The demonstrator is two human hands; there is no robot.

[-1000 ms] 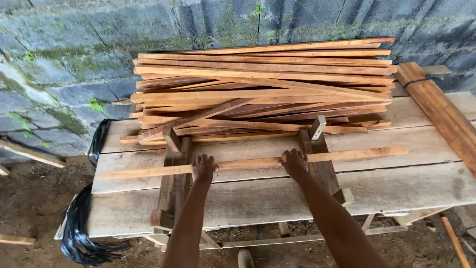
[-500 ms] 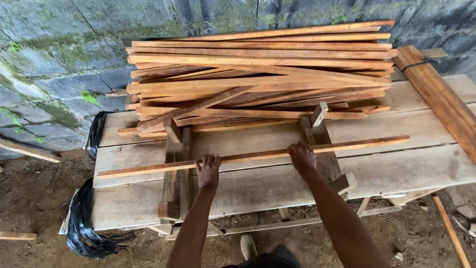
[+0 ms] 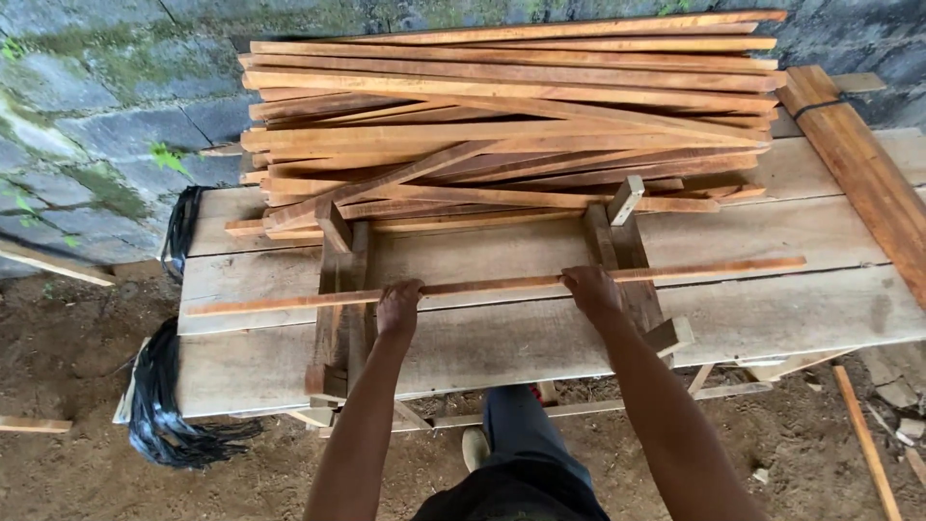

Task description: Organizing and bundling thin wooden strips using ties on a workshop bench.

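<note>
Slat held two-handed across the jig on the bench.

Left hand (image 3: 398,307) and right hand (image 3: 590,289) each curl fingers over one slat (image 3: 492,286), pinching it where it crosses the two jig rails (image 3: 340,289). It lies level on the bench (image 3: 772,318), clear of the stack (image 3: 502,125). Judged: seating step; next calls for even downward pressure, ends square.

Both bare arms reach forward and slightly inward, elbows low, forearms nearly straight. The left hand (image 3: 398,307) sits palm down, fingers curled over in a closed grip. The right hand (image 3: 590,290) lies further forward, knuckles up, fingers likewise clasped.
</note>
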